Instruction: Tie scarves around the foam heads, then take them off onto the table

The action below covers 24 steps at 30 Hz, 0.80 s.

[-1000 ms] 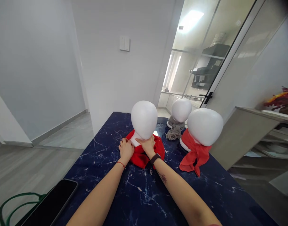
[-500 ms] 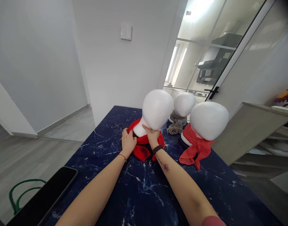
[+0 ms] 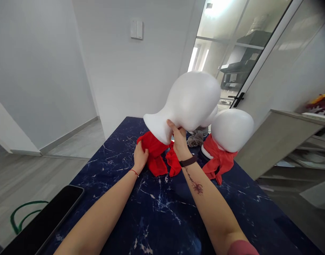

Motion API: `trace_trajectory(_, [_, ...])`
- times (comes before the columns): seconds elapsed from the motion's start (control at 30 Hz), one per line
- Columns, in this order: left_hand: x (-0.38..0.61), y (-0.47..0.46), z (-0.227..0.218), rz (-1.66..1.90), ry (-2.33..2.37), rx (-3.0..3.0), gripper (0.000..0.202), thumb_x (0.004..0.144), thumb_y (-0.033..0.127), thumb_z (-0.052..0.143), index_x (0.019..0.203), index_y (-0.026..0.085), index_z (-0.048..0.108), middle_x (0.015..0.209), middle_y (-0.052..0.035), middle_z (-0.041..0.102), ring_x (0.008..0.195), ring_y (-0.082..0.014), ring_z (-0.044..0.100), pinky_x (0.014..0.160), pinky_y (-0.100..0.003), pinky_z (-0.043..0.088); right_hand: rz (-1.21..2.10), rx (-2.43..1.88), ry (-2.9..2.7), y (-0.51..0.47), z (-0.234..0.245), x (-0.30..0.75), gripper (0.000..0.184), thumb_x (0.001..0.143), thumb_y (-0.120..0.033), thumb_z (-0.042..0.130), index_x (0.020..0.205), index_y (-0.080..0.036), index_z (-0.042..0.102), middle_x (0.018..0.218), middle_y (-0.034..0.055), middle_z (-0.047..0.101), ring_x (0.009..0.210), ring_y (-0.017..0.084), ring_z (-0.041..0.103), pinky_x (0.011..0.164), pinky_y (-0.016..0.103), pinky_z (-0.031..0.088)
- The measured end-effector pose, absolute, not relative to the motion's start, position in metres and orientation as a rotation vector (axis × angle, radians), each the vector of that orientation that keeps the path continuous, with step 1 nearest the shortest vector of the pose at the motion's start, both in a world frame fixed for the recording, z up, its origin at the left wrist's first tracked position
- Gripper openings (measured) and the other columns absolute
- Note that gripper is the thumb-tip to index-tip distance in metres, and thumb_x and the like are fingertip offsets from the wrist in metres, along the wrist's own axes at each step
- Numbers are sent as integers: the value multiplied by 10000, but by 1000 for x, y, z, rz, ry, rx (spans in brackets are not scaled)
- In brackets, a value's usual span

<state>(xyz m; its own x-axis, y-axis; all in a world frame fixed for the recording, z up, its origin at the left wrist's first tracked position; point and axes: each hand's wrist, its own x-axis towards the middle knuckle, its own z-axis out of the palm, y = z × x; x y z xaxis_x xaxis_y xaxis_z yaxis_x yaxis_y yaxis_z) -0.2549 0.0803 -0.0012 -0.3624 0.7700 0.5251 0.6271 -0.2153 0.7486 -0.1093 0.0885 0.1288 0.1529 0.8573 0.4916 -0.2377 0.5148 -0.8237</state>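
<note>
On blue marble table [image 3: 162,219], right hand [image 3: 180,141] fingers clamp foam head [image 3: 189,102], left hand [image 3: 140,157] grips red scarf [image 3: 154,156].

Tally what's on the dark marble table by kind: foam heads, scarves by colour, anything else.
White foam heads: 3, counting the lifted head in the right hand, one behind it and one at right
Red scarves: 2, one under the left hand, one
Grey scarf: 1
Phone: 1
Total: 7
</note>
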Motion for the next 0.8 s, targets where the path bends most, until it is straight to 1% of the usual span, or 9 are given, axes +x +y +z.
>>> trace_trajectory(0.13, [-254, 76, 3, 1783, 1987, 1648, 460, 786, 117, 415, 1245, 91, 444, 1241, -171, 525, 1184, -268, 485, 1030, -418, 371, 699, -655, -1148, 94, 141, -91, 711, 682, -432, 694, 1285, -151, 443, 1280, 82, 528, 1190, 187, 486, 1079, 387, 356])
trace_trajectory(0.23, [-254, 75, 4, 1780, 2006, 1672, 462, 768, 89, 404, 1227, 101, 454, 1201, -161, 546, 1141, -261, 510, 997, -411, 399, 640, -705, -1109, 105, 138, -78, 698, 717, -461, 650, 1299, -150, 422, 1291, 92, 513, 1198, 193, 486, 1067, 402, 375])
trace_trajectory(0.33, [-254, 75, 3, 1632, 2004, 1746, 399, 737, 57, 386, 1089, 153, 548, 1033, -107, 619, 979, -239, 584, 897, -391, 458, 562, -841, -1086, 118, 132, -66, 701, 713, -498, 637, 1288, -156, 430, 1297, 103, 507, 1192, 208, 495, 1053, 432, 384])
trace_trajectory(0.4, [-252, 74, 3, 1494, 1941, 1848, 346, 738, 78, 411, 1029, 167, 574, 982, -87, 637, 924, -229, 599, 868, -373, 466, 494, -947, -1093, 124, 129, -62, 707, 684, -529, 649, 1255, -153, 468, 1279, 112, 522, 1193, 233, 493, 1052, 464, 370])
trace_trajectory(0.47, [-249, 73, 4, 1352, 1849, 1985, 304, 748, 120, 448, 1016, 175, 580, 960, -78, 640, 892, -221, 603, 845, -354, 470, 445, -1031, -1100, 126, 127, -63, 717, 642, -542, 676, 1212, -139, 511, 1253, 124, 543, 1191, 254, 490, 1060, 479, 346])
trace_trajectory(0.57, [-243, 70, 6, 1191, 1741, 2174, 266, 777, 188, 477, 1019, 181, 586, 910, -76, 624, 849, -219, 600, 815, -352, 471, 466, -1068, -1112, 120, 122, -78, 722, 593, -506, 723, 1155, -86, 553, 1205, 151, 577, 1157, 255, 509, 1070, 439, 329])
trace_trajectory(0.67, [-242, 69, 6, 1277, 1708, 2184, 254, 798, 237, 487, 1010, 168, 608, 972, -102, 593, 935, -244, 572, 876, -397, 445, 576, -1034, -1172, 112, 110, -104, 684, 574, -465, 744, 1078, -30, 585, 1098, 183, 629, 1076, 249, 555, 1021, 396, 380])
trace_trajectory(0.73, [-245, 71, 5, 1482, 1690, 2035, 246, 824, 249, 453, 958, 160, 640, 1068, -119, 560, 1054, -260, 521, 952, -427, 400, 635, -987, -1224, 109, 98, -122, 654, 549, -451, 760, 1033, -39, 605, 1055, 183, 649, 1029, 245, 575, 979, 382, 418])
trace_trajectory(0.8, [-248, 75, 2, 1692, 1580, 1811, 294, 864, 271, 396, 924, 161, 662, 1171, -116, 529, 1152, -252, 465, 1021, -428, 345, 667, -932, -1259, 109, 86, -136, 630, 527, -445, 772, 1004, -63, 620, 1044, 172, 659, 1000, 237, 588, 962, 376, 433])
